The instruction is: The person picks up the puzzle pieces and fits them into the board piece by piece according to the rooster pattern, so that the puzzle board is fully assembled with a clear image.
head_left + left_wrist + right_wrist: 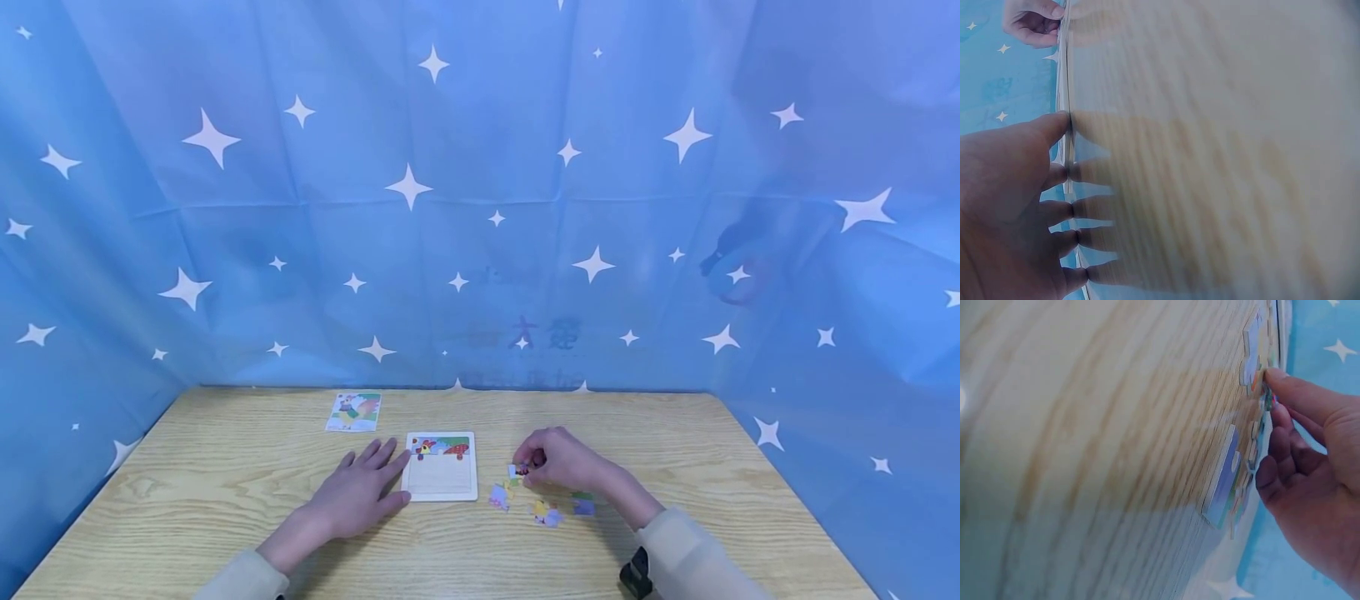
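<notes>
A square puzzle tray (440, 480) lies on the table, its top strip filled with a colourful picture and its lower part bare. My left hand (358, 497) rests with spread fingers on the tabletop, index finger and thumb at the tray's left edge. To the right of the tray, my right hand (564, 460) pinches a small puzzle piece (515, 472) between thumb and fingers, low over other pieces. In the right wrist view the thumb (1300, 397) and fingertips meet at the piece, hiding most of it.
Several loose puzzle pieces lie around the right hand, among them a purple-and-green one (583, 503), a yellow-and-lilac one (547, 514) and a lilac one (498, 497). A picture card (354, 412) lies behind the left hand. A blue starred curtain (480, 250) encloses the wooden table (435, 558).
</notes>
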Tool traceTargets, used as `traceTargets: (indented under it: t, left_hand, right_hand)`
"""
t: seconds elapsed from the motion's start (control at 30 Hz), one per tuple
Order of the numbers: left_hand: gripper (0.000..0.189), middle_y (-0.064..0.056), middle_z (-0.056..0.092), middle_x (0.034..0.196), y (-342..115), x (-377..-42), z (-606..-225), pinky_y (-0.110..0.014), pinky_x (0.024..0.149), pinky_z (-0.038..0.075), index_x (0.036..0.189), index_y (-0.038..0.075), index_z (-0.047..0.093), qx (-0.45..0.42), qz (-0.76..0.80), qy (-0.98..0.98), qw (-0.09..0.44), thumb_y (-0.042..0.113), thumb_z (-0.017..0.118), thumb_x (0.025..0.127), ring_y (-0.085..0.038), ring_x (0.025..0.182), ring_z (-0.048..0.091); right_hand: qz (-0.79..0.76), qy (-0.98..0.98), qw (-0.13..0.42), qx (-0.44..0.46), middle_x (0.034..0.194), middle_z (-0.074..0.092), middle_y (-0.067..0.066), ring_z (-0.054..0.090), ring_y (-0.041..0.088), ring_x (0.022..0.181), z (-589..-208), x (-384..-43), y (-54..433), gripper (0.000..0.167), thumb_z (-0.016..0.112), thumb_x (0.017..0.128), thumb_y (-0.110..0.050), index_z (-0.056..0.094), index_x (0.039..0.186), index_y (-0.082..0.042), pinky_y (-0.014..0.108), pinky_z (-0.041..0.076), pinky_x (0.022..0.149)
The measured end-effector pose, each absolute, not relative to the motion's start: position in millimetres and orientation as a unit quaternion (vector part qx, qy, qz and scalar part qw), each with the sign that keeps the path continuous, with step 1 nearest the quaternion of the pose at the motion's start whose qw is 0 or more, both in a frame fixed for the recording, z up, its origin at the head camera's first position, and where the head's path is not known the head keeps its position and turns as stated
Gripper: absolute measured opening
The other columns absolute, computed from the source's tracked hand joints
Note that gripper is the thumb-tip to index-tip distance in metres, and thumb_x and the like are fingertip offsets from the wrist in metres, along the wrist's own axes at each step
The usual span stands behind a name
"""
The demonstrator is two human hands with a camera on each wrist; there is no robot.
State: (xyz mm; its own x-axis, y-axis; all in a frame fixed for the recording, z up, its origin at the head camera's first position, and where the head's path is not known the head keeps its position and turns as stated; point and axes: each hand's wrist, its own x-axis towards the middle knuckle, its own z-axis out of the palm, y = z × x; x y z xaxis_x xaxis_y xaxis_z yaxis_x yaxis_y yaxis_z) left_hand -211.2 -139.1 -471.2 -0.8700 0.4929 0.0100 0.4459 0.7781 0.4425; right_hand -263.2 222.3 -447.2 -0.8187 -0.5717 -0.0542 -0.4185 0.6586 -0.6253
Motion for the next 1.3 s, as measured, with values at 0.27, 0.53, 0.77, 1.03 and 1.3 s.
traceTargets:
  t: [0.27, 0.53, 0.77, 1.03, 1.3]
  left_hand:
    - [0.063, -0.025, 0.033, 0.161, -140, -212, -474, -0.073, 0.111, 0.024, 0.156, 0.006, 0.045, 0.255, 0.215, 0.942, 0.044, 0.043, 0.056, 0.105, -0.047, 0.149, 0.025]
    - [0.063, -0.025, 0.034, 0.161, -140, -214, -475, -0.073, 0.111, 0.023, 0.155, 0.006, 0.046, 0.253, 0.218, 0.942, 0.043, 0.042, 0.057, 0.105, -0.047, 0.149, 0.025]
    - [0.064, -0.026, 0.034, 0.16, -139, -210, -469, -0.073, 0.111, 0.024, 0.154, 0.004, 0.046, 0.253, 0.22, 0.941, 0.046, 0.044, 0.057, 0.105, -0.048, 0.149, 0.026]
    - [0.066, -0.027, 0.033, 0.161, -140, -210, -469, -0.073, 0.112, 0.023, 0.156, 0.005, 0.044, 0.258, 0.22, 0.94, 0.047, 0.047, 0.054, 0.106, -0.048, 0.149, 0.025]
    - [0.064, -0.025, 0.033, 0.161, -140, -214, -473, -0.073, 0.111, 0.025, 0.155, 0.005, 0.046, 0.255, 0.215, 0.942, 0.045, 0.044, 0.057, 0.105, -0.047, 0.149, 0.025]
  right_hand:
    - [-0.313, 0.898, 0.136, -0.278, 0.092, 0.06, 0.0, 0.052, 0.015, 0.076, -445, -262, 222, 0.017, 0.08, 0.088, -0.003, 0.073, 0.101, -0.013, 0.028, 0.046, 0.064]
    - [-0.332, 0.89, 0.137, -0.281, 0.087, 0.063, -0.003, 0.057, 0.013, 0.075, -446, -260, 221, 0.018, 0.078, 0.088, 0.001, 0.07, 0.1, -0.01, 0.028, 0.05, 0.066]
    - [-0.336, 0.89, 0.126, -0.28, 0.084, 0.064, -0.005, 0.059, 0.014, 0.075, -444, -262, 218, 0.014, 0.074, 0.092, 0.0, 0.071, 0.096, -0.013, 0.029, 0.051, 0.064]
    - [-0.359, 0.878, 0.133, -0.288, 0.087, 0.066, -0.004, 0.06, 0.016, 0.075, -436, -266, 203, 0.009, 0.07, 0.097, -0.003, 0.072, 0.099, -0.012, 0.029, 0.05, 0.063]
    - [-0.369, 0.868, 0.122, -0.31, 0.089, 0.067, -0.005, 0.061, 0.013, 0.079, -431, -271, 173, 0.009, 0.069, 0.098, -0.003, 0.072, 0.102, -0.011, 0.03, 0.051, 0.07]
